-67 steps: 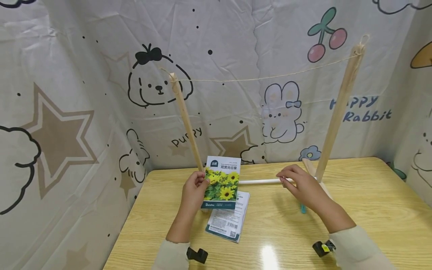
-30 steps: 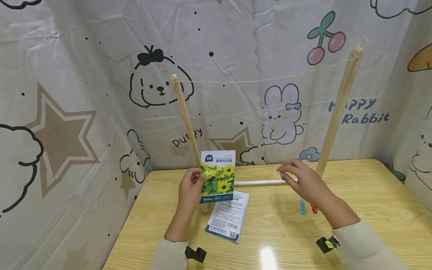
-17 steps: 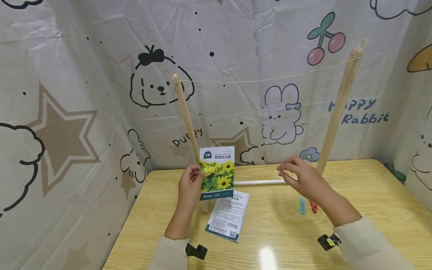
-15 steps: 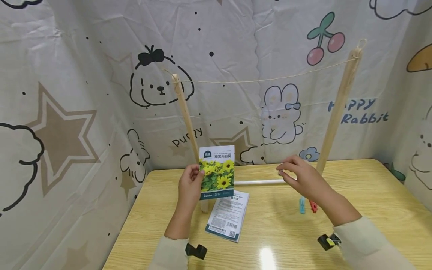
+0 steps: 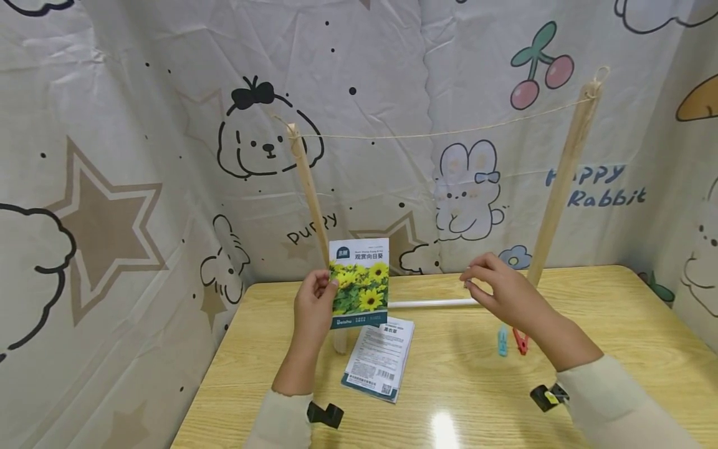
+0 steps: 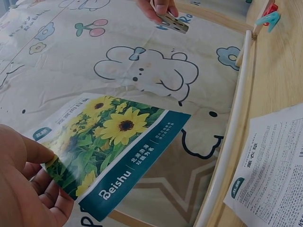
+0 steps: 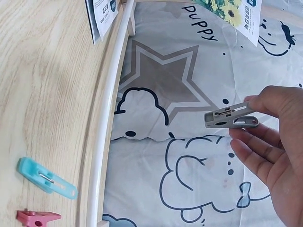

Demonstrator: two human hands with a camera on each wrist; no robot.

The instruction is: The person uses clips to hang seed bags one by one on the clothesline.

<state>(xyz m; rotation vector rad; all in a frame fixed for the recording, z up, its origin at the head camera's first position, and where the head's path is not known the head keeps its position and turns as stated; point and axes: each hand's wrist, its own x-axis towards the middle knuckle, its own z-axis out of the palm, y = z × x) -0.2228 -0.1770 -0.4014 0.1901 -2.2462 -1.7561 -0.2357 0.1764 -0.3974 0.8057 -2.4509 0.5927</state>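
Note:
My left hand [image 5: 314, 304] pinches the left edge of a seed packet [image 5: 359, 284] with yellow sunflowers on its front. It is raised in front of the left wooden post and partly overlaps a stack of packets [image 5: 378, 362] on the table in the head view. In the right wrist view, a grey clothespin [image 7: 231, 116] is pinched between the thumb and fingers of my right hand [image 7: 279, 142]. That hand is in the air near the right post, below a string [image 5: 426, 135] tied between the two posts. The clothespin is mostly hidden by my fingers in the head view.
Left post [image 5: 307, 181] and right post [image 5: 563, 181] stand on the table [image 5: 449, 368], joined low down by a white rod [image 5: 432, 304]. A blue clothespin [image 5: 502, 342] and a red clothespin [image 5: 521, 343] lie near the right post. A printed cloth [image 5: 381, 75] hangs behind.
The sunflower packet has risen and shifted slightly left with my left hand. My right hand has lifted a little, and the red clothespin beneath it has come into view.

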